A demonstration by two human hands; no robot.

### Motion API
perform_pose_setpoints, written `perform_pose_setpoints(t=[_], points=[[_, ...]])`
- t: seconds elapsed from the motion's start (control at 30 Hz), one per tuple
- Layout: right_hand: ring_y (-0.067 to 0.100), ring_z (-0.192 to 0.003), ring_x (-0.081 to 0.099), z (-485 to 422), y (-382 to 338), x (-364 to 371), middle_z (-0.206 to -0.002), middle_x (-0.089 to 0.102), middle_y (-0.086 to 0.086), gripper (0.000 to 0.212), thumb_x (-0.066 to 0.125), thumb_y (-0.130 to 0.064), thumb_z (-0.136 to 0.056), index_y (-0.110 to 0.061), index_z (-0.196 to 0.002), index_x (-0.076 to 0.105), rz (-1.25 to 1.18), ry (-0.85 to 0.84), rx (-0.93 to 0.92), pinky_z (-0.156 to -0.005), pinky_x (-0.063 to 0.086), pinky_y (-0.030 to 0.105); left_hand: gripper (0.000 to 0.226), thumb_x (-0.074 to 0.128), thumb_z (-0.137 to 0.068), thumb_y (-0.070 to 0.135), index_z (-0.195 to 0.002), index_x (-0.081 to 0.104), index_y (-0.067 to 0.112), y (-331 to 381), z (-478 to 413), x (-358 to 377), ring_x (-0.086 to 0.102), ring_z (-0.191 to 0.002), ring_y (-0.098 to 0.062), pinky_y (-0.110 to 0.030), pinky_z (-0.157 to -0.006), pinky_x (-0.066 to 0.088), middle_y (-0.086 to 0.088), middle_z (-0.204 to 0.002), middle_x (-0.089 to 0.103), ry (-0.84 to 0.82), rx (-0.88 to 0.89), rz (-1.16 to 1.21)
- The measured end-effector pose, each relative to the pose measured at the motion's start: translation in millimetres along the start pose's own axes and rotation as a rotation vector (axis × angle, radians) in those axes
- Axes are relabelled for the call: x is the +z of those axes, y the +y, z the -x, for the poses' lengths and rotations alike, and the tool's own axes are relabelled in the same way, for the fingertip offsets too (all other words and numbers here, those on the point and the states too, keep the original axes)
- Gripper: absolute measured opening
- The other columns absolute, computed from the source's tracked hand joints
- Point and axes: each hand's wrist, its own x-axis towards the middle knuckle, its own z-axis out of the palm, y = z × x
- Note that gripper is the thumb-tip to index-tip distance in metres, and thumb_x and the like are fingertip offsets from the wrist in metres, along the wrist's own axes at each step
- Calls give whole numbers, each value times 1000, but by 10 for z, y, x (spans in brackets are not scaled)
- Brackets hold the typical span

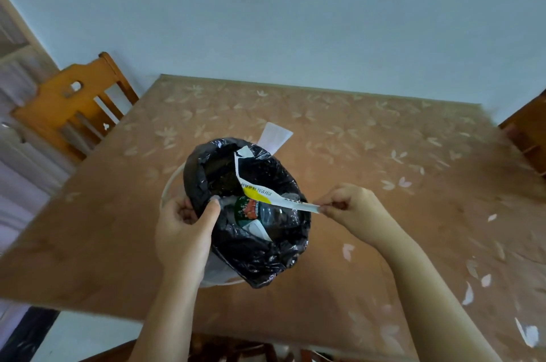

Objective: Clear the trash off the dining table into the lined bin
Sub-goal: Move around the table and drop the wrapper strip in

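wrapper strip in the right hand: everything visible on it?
The wrapper strip is long, narrow and white, thin and papery or film-like, with a yellow patch and a line of dark print. It is creased and bent partway along. The right hand pinches its near end; the rest slants across the mouth of the black liner, above a bottle inside. Whether its far end touches the liner is unclear.

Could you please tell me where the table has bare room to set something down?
Bare table lies left of the bin, toward the chair, and along the far edge. Crowded: the bin's mouth, with the left hand, right hand and wrapper; scraps at near right.
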Motion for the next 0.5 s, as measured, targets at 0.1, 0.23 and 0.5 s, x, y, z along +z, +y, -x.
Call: perform_pose_setpoints(t=[0.1,0.23,0.5], points=[[6,-60,45,-111,-133,137,-74,56,4,12,67,-12,-79,-20,-86,73,-65,-52,-53,-54,35,10,32,67,-53,49,-66,53,24,-14,62,-106,57,-65,-25,-45,-64,47,-1,-66,58,27,34,-66],[-9,-56,48,-255,-341,373,-67,51,-14,14,66,-8,-79,-19,-83,73,-128,-183,-138,-53,38,6,27,69,-60,38,-79,61,20,-4,146,-226,63,-73,-23,-40,-64,51,-3,-75,66,20,32,-53],[-13,-65,56,-366,-614,741,-80,62,-19,13,66,-14,-80,-22,-90,68,-302,-335,-207,-58,42,3,18,72,-70,20,-67,53,21,-35,197,-534,55,-54,-4,-17,-48,42,8,-61,55,163,-47,27]])
